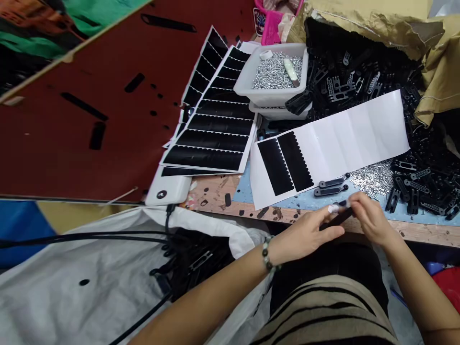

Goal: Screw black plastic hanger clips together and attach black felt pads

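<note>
Near the table's front edge, my left hand point(305, 237) and my right hand point(370, 218) both grip one slim black plastic part point(339, 218). A white wrap covers a fingertip of the left hand. The right thumb and fingers pinch the part's far end. Just beyond my hands, two similar black arm-shaped parts point(331, 187) lie side by side, by the edge of a white backing sheet point(354, 129). That sheet carries two black scallop-edged sticker strips point(286, 163) at its left end. Small silver metal pieces point(373, 178) are heaped to the right.
Stacked sheets of black stickers point(215, 127) lie left of a white tub point(242, 86) of silver screws. Black parts point(413, 177) pile up at right under a torn brown sack point(436, 62). A red-brown board point(118, 52) slants at left, above a white sack point(53, 287) and black cables point(89, 235).
</note>
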`<state>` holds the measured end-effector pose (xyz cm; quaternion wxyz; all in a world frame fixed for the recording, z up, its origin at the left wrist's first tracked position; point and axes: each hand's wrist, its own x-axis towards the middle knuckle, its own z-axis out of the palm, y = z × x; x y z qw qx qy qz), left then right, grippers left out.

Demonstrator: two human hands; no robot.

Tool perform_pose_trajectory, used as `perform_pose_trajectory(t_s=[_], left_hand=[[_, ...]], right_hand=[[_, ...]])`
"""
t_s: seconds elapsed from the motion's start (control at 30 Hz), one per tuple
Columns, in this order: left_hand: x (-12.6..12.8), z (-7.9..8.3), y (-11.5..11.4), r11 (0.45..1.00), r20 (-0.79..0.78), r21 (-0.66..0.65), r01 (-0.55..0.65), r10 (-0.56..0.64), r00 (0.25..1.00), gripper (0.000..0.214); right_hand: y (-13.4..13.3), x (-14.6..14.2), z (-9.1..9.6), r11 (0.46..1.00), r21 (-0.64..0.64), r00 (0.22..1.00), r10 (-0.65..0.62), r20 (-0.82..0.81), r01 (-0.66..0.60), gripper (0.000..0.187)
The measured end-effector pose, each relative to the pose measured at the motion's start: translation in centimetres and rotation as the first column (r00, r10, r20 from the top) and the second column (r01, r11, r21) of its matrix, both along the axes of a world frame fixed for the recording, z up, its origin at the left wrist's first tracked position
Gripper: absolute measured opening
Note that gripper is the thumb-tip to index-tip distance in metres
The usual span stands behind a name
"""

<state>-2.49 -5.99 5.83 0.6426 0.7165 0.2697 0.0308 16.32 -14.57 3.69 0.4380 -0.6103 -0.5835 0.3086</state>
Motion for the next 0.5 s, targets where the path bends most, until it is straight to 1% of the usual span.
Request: perform_pose_trajectory(t_s=[0.03,0.07,0.1,0.13,0.17,0.2,0.27,0.37,0.43,0.5], left_hand=[[-0.2,-0.4,0.5,0.980,-0.008,0.197,-0.019,0.021,1.000,0.056],[-0.3,-0.9,1.0,0.926,-0.019,0.374,-0.047,0.058,0.998,0.065],[-0.3,-1.6,1.5,0.858,-0.040,0.511,-0.060,0.094,0.995,0.074],[-0.2,-2.3,1.9,0.794,-0.075,0.607,-0.044,0.112,0.991,0.082],[0.1,-3.0,2.2,0.745,-0.115,0.667,-0.006,0.111,0.987,0.091],[0.4,-3.8,2.4,0.712,-0.157,0.701,0.045,0.092,0.983,0.099],[1.2,-5.1,2.2,0.670,-0.216,0.732,0.124,0.055,0.975,0.111],[2.4,-6.3,1.3,0.632,-0.222,0.760,0.150,0.035,0.974,0.117],[3.0,-6.5,0.6,0.609,-0.206,0.782,0.134,0.049,0.977,0.110],[3.5,-6.3,0.3,0.595,-0.188,0.797,0.108,0.073,0.980,0.097]], right_hand=[[-0.3,0.7,-0.4,0.994,-0.011,0.994,-0.110,-0.014,0.110,0.022],[-0.4,1.5,-0.8,0.974,-0.024,0.974,-0.224,-0.018,0.223,0.024],[-0.5,2.1,-1.2,0.948,-0.046,0.949,-0.315,-0.002,0.314,0.025],[-0.4,2.6,-1.6,0.926,-0.075,0.929,-0.367,0.041,0.369,0.025],[-0.2,2.8,-2.0,0.914,-0.106,0.919,-0.380,0.108,0.390,0.025],[0.1,2.9,-2.5,0.913,-0.128,0.913,-0.360,0.191,0.387,0.024],[0.9,2.5,-3.2,0.927,-0.126,0.882,-0.287,0.373,0.355,0.025],[1.9,1.2,-4.2,0.955,-0.069,0.785,-0.194,0.588,0.287,0.029],[2.1,0.6,-4.6,0.961,-0.027,0.734,-0.192,0.651,0.275,0.027],[1.9,0.4,-4.9,0.956,0.040,0.722,-0.245,0.647,0.289,0.025]])
